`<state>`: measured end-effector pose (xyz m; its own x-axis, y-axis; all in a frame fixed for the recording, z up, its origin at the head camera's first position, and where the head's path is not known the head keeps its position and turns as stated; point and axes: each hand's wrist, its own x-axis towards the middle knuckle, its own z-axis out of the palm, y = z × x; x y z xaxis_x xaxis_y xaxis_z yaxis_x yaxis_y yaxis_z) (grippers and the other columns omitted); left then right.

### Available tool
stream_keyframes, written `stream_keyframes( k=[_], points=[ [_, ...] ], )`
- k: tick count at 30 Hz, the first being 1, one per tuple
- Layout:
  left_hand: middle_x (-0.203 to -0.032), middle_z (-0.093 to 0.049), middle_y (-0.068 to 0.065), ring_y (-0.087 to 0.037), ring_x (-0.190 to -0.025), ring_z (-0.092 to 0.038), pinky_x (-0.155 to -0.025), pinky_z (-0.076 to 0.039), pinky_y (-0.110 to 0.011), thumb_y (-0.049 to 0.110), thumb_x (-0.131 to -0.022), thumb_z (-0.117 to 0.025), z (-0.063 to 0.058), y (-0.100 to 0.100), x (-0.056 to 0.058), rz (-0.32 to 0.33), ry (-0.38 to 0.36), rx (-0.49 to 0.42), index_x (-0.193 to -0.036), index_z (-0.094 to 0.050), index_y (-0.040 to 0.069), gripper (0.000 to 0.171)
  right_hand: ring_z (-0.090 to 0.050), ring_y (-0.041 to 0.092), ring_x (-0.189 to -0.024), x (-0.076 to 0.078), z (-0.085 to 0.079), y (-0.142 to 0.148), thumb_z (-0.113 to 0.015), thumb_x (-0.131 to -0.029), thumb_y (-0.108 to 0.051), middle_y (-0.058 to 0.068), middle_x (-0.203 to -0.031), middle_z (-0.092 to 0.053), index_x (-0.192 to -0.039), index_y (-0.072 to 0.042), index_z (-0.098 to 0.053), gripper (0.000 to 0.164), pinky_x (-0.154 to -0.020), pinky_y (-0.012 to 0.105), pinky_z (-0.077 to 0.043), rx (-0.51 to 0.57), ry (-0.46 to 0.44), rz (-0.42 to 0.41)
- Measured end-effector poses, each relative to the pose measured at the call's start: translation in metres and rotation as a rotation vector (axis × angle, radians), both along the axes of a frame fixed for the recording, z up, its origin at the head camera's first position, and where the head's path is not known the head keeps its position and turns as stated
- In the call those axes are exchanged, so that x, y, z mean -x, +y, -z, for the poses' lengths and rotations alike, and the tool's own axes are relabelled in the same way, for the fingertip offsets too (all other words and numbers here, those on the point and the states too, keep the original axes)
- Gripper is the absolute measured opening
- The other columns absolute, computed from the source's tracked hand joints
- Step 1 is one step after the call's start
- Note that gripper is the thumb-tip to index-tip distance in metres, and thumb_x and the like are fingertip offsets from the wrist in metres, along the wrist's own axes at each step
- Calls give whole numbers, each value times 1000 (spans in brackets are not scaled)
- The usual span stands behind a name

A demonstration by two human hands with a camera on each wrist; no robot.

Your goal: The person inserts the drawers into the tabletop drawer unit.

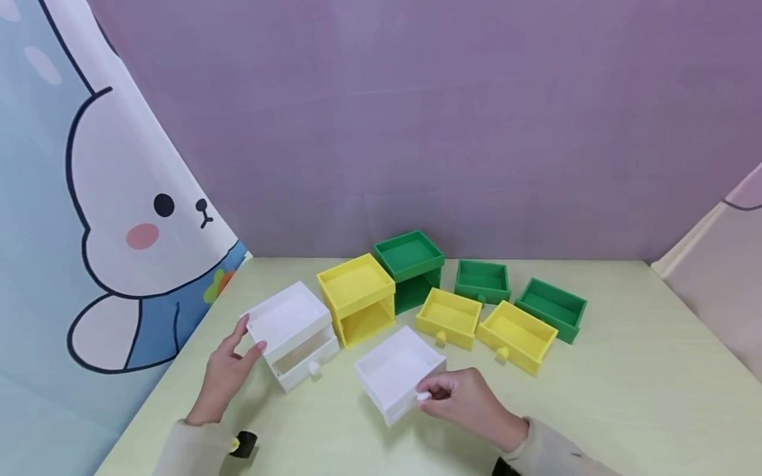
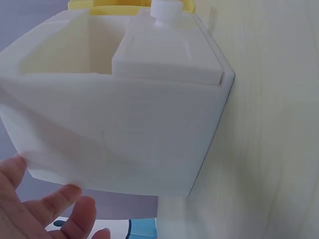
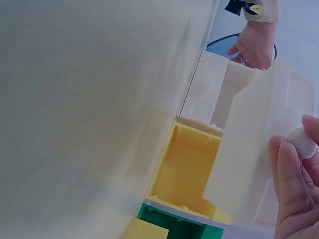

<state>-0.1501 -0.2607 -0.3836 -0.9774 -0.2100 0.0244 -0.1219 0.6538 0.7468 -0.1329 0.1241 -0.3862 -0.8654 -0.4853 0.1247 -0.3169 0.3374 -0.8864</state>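
Observation:
At the left of the head view stands a white drawer cabinet [image 1: 290, 315]. A drawer with a round knob sits in its lower slot, and the space above that drawer is open. My left hand [image 1: 225, 377] touches the cabinet's left side and rear corner with thumb and fingertips spread; the left wrist view shows relaxed fingers [image 2: 57, 201] at its edge. My right hand [image 1: 467, 400] pinches the white knob [image 3: 301, 142] of a loose white drawer [image 1: 400, 370]. That drawer is held above the table, right of the cabinet and tilted.
Behind stand a yellow cabinet [image 1: 357, 291] and a green cabinet [image 1: 411, 254], both with open fronts. Two yellow drawers [image 1: 448, 316] and two green drawers [image 1: 483, 281] lie to their right on the pale table [image 1: 625, 396]. A purple cloth [image 1: 452, 132] hangs behind the table.

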Motion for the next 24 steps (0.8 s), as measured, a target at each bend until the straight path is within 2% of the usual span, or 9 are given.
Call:
stream_keyframes(
  k=[6,14,18,24],
  points=[
    [-147,-31,-29,-20,-73,-42,-61,-40,-24,31,-98,-55,-2,1,0,4,6,16,-153,-16,9,71,-59,2,-72,5,-5,-6,-75,-82,-8,1,-83,-71,-93,0,-74,13,-63,21,-52,31,30,-24],
    [-148,-31,-27,-20,-74,-45,-60,-42,-24,30,-99,-53,-1,-1,0,5,0,-13,-155,-8,12,74,-58,2,-70,10,-6,-21,-76,-81,-9,2,-81,-71,-92,-1,-75,15,-61,20,-51,61,-11,-3],
    [-148,-31,-26,-22,-78,-46,-61,-42,-25,30,-99,-53,3,-3,2,-1,-24,-4,-155,-3,14,78,-60,5,-71,14,-6,-31,-76,-81,-9,3,-83,-71,-93,-1,-75,15,-62,20,-51,85,-54,-26],
    [-148,-30,-26,-23,-82,-45,-61,-42,-25,32,-98,-54,7,-3,3,-8,-37,7,-155,-2,15,79,-59,6,-70,18,-4,-45,-75,-82,-7,5,-83,-71,-94,0,-74,14,-63,20,-51,102,-83,-72]
  ],
)
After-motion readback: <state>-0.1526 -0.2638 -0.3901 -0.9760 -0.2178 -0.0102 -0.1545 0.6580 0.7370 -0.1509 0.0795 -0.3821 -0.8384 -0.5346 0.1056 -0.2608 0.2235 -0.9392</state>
